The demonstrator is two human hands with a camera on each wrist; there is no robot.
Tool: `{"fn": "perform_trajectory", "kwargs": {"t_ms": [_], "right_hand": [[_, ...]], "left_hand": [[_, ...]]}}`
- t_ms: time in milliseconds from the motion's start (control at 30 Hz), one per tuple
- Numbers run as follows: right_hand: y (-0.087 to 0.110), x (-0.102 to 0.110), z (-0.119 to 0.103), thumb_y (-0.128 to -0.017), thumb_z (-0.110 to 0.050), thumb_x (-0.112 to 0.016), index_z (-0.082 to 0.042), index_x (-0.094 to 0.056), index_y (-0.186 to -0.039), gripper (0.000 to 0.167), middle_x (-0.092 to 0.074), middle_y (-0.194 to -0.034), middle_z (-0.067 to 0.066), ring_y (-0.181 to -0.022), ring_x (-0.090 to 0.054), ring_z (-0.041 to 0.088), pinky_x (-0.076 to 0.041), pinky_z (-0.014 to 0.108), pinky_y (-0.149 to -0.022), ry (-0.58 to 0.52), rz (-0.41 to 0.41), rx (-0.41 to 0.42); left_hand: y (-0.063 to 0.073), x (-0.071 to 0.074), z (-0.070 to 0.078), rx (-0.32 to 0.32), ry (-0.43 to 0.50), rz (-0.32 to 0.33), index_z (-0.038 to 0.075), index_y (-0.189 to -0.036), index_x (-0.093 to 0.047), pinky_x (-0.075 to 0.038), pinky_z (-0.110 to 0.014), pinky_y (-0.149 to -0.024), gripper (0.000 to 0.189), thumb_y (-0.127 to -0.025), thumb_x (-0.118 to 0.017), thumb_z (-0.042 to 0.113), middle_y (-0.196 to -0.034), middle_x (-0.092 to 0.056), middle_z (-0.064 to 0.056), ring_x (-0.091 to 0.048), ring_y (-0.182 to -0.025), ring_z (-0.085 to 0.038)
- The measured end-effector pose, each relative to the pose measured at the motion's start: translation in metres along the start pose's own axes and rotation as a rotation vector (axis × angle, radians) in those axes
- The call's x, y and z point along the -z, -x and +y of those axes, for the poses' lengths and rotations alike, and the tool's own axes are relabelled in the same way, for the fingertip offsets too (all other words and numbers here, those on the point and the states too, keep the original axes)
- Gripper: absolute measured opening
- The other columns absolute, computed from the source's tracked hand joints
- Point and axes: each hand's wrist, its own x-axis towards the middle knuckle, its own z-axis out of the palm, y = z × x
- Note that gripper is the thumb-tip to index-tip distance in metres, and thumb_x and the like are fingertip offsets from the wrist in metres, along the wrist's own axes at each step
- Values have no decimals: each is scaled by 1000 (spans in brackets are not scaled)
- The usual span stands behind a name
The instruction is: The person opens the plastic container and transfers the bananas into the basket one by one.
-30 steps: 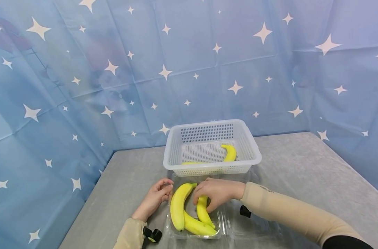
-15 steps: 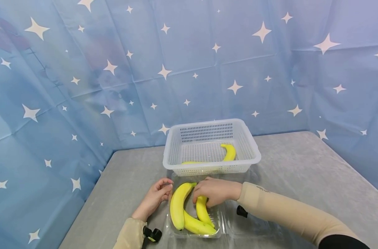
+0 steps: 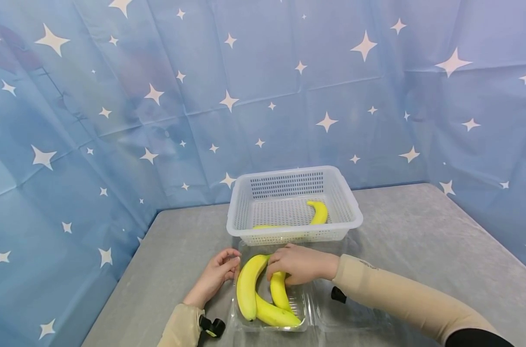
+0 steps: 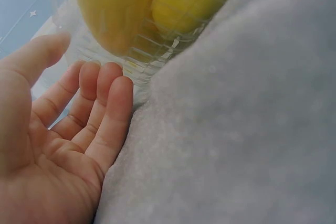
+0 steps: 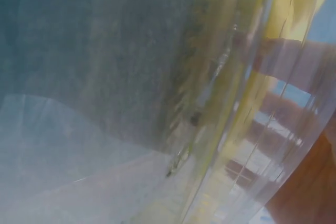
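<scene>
A clear plastic clamshell box (image 3: 304, 308) lies on the table with its lid side folded out to the right. Inside it are two bananas, one upright along the left wall (image 3: 247, 289) and one slanting across the near end (image 3: 277, 316). A third banana (image 3: 279, 291) is gripped near its top end by my right hand (image 3: 301, 263), which reaches in over the box's right wall. My left hand (image 3: 217, 274) stands at the box's left side, fingers loosely bent. In the left wrist view, the fingertips (image 4: 119, 95) of this hand are right at the ribbed plastic wall.
Behind the box stands a white perforated basket (image 3: 295, 236) holding a curved banana (image 3: 319, 213) and another yellow piece, partly hidden by its front wall. Grey cloth (image 3: 419, 231) covers the table. A blue star-patterned curtain (image 3: 263, 96) hangs behind and at both sides.
My right hand has shifted slightly left and away from me, and the banana in it has moved a little left with it. The left hand stays in place.
</scene>
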Motion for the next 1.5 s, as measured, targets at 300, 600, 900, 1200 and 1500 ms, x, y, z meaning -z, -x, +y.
{"fn": "perform_trajectory", "kwargs": {"t_ms": [300, 600, 900, 1200, 1500], "right_hand": [[4, 1, 2, -84, -11, -75, -28, -66, -117, 38, -59, -122, -10, -117, -53, 11, -43, 42, -97, 52, 91, 53], [7, 4, 5, -84, -14, -76, -27, -66, -117, 37, -59, -122, -8, -116, -54, 12, -43, 43, -97, 41, 170, 94], [8, 3, 5, -86, -18, -75, -28, -65, -117, 34, -58, -120, -9, -114, -53, 10, -44, 40, -95, 48, 203, 95], [13, 7, 4, -83, -17, -78, -25, -64, -120, 40, -59, -121, -8, -115, -54, 10, -44, 37, -95, 0, 286, 111], [15, 10, 5, -82, -16, -79, -22, -63, -121, 42, -60, -122, -6, -116, -54, 12, -44, 35, -95, -7, 378, 159]], "left_hand": [[0, -1, 2, -8, -4, -7, -9, -117, -50, -50, -25, -64, 34, -98, -58, 18, -84, -55, -4, -55, -71, -12], [0, 0, 1, -3, -21, 0, -7, -117, -51, -50, -26, -64, 34, -98, -59, 21, -84, -56, -6, -55, -70, -14], [2, 0, 0, -4, -17, -9, -8, -118, -50, -50, -26, -64, 36, -98, -58, 21, -83, -56, -5, -55, -70, -13], [2, -1, 2, 4, -17, -5, -11, -119, -48, -50, -26, -64, 37, -99, -58, 19, -83, -55, -5, -55, -70, -13], [1, 0, 2, -4, -20, -11, -8, -117, -50, -50, -26, -64, 35, -99, -58, 21, -84, -55, -5, -55, -71, -14]]}}
